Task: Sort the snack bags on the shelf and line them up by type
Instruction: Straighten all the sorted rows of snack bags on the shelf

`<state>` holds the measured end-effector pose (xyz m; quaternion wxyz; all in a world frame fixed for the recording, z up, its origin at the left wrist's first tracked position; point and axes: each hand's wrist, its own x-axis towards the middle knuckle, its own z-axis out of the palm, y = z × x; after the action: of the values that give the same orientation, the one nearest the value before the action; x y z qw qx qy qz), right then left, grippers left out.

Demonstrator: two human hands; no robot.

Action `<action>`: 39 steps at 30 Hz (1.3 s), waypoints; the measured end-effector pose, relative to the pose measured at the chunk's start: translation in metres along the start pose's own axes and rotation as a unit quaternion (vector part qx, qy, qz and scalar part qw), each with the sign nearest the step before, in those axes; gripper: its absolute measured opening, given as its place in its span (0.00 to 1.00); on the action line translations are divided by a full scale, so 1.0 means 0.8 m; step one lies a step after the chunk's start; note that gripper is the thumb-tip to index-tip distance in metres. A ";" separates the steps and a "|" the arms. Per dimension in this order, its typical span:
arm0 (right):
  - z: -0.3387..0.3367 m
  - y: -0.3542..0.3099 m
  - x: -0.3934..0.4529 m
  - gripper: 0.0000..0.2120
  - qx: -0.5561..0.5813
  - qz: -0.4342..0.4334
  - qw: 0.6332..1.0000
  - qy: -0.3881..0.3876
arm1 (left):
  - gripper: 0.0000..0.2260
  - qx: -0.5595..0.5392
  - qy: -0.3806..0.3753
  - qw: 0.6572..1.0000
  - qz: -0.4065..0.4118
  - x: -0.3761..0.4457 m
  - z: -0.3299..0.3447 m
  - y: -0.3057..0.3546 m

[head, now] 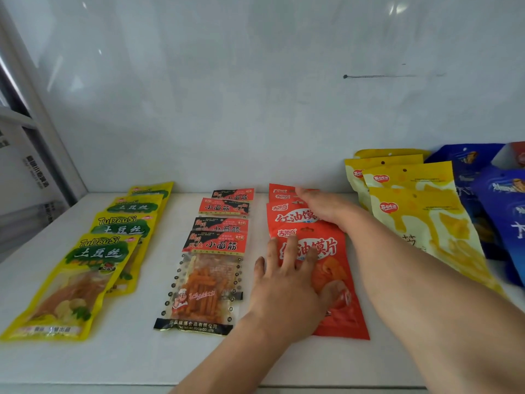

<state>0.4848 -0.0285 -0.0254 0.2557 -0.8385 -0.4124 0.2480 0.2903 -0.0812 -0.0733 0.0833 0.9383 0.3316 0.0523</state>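
**Both hands flat on the red row**

The snack bags lie in overlapping rows on a white shelf (147,362), each row running from the back wall toward the front edge.

Nearest the left edge are four yellow bags (71,282) with green leaf art and "TuDouSi" lettering; the front one has a clear window showing orange strips. Beside them runs a row of four clear bags (206,280) topped with red-and-black headers, orange sticks and a cartoon chef visible on the front one. Next come the red bags (338,280), glossy, with white characters outlined in red. Right of those lie pale yellow bags (420,220) with a red heart logo and round hang holes, and at the right edge some blue bags (500,200), partly cut off.

The left hand (287,282) presses flat on the front red bag, fingers spread and straight, gripping nothing. The right hand (321,207) rests palm down on the rear red bags, fingers extended toward the back wall, also holding nothing.
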 end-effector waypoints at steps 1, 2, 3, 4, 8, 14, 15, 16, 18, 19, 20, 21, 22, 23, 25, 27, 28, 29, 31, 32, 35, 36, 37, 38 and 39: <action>-0.001 0.000 0.001 0.34 0.017 0.008 1.000 -0.011 | 0.33 -0.004 0.001 1.000 -0.001 0.000 0.001 0.000; -0.002 0.000 0.002 0.34 0.028 0.013 0.999 -0.018 | 0.33 -0.007 0.004 1.000 -0.002 0.000 0.001 -0.001; -0.003 0.001 0.002 0.35 0.028 0.012 0.999 -0.024 | 0.33 -0.008 0.005 1.000 -0.003 0.000 0.002 -0.001; -0.002 0.003 0.003 0.35 0.020 0.004 1.000 -0.024 | 0.33 -0.009 0.005 1.000 -0.004 0.001 0.003 -0.001; 0.015 0.016 0.001 0.45 -0.064 -0.017 0.997 0.027 | 0.33 -0.011 -0.003 1.000 -0.004 0.003 0.003 -0.002; 0.028 0.026 0.008 0.39 -0.132 -0.005 0.988 0.077 | 0.32 -0.006 -0.022 1.000 -0.002 0.005 0.002 -0.002; 0.030 0.027 0.007 0.38 -0.142 0.000 0.987 0.080 | 0.32 -0.005 -0.022 1.000 -0.002 0.005 0.002 -0.002; 0.031 0.027 0.006 0.37 -0.151 0.003 0.985 0.084 | 0.32 -0.005 -0.021 1.000 -0.001 0.005 0.002 -0.002; 0.034 0.027 0.004 0.36 -0.165 0.005 0.982 0.094 | 0.32 -0.002 -0.021 1.000 0.000 0.005 0.003 -0.002; 0.034 0.027 0.003 0.36 -0.165 0.005 0.982 0.095 | 0.32 0.000 -0.021 1.000 0.002 0.005 0.003 -0.002; 0.034 0.026 0.002 0.35 -0.163 0.006 0.982 0.095 | 0.32 0.002 -0.021 1.000 0.002 0.006 0.003 -0.002; 0.033 0.025 0.000 0.35 -0.160 0.006 0.982 0.095 | 0.32 0.002 -0.021 1.000 0.003 0.006 0.002 -0.003; 0.032 0.024 -0.002 0.34 -0.156 0.005 0.983 0.097 | 0.32 0.001 -0.022 1.000 0.003 0.005 0.002 -0.003; 0.031 0.022 -0.005 0.34 -0.153 0.003 0.983 0.102 | 0.32 -0.001 -0.023 1.000 0.003 0.005 0.001 -0.003; 0.028 0.019 -0.012 0.35 -0.154 -0.003 0.981 0.115 | 0.32 0.000 -0.023 1.000 0.004 0.005 0.000 -0.004; 0.025 0.017 -0.019 0.34 -0.166 -0.019 0.977 0.131 | 0.33 -0.001 -0.020 1.000 0.003 0.005 0.000 -0.004; 0.023 0.016 -0.023 0.33 -0.172 -0.030 0.975 0.137 | 0.33 0.000 -0.018 1.000 0.002 0.005 0.000 -0.004; 0.021 0.015 -0.028 0.33 -0.176 -0.040 0.973 0.145 | 0.33 0.002 -0.017 1.000 0.001 0.004 0.000 -0.004; 0.015 0.013 -0.043 0.31 -0.176 -0.062 0.970 0.155 | 0.33 0.017 -0.020 1.000 -0.002 0.003 -0.003 -0.002; 0.012 0.012 -0.052 0.31 -0.170 -0.075 0.970 0.158 | 0.33 0.025 -0.024 0.999 -0.005 0.003 -0.005 -0.002; -0.007 0.015 -0.090 0.29 -0.123 -0.127 0.970 0.164 | 0.34 0.046 -0.042 0.998 -0.022 0.007 -0.014 0.003; -0.016 0.019 -0.104 0.28 -0.105 -0.145 0.969 0.171 | 0.34 0.050 -0.047 0.997 -0.030 0.008 -0.018 0.007; -0.025 0.026 -0.118 0.27 -0.088 -0.163 0.966 0.179 | 0.34 0.049 -0.051 0.997 -0.039 0.009 -0.021 0.011; -0.035 0.035 -0.133 0.26 -0.071 -0.178 0.963 0.190 | 0.34 0.039 -0.048 0.997 -0.049 0.009 -0.026 0.016; -0.046 0.046 -0.148 0.25 -0.052 -0.189 0.959 0.205 | 0.34 0.025 -0.030 0.998 -0.058 0.008 -0.030 0.024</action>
<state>0.4648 -0.1534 0.0026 0.3326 -0.7903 -0.5146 -0.0040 0.3031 -0.0889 -0.0457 0.0730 0.9202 0.3844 0.0105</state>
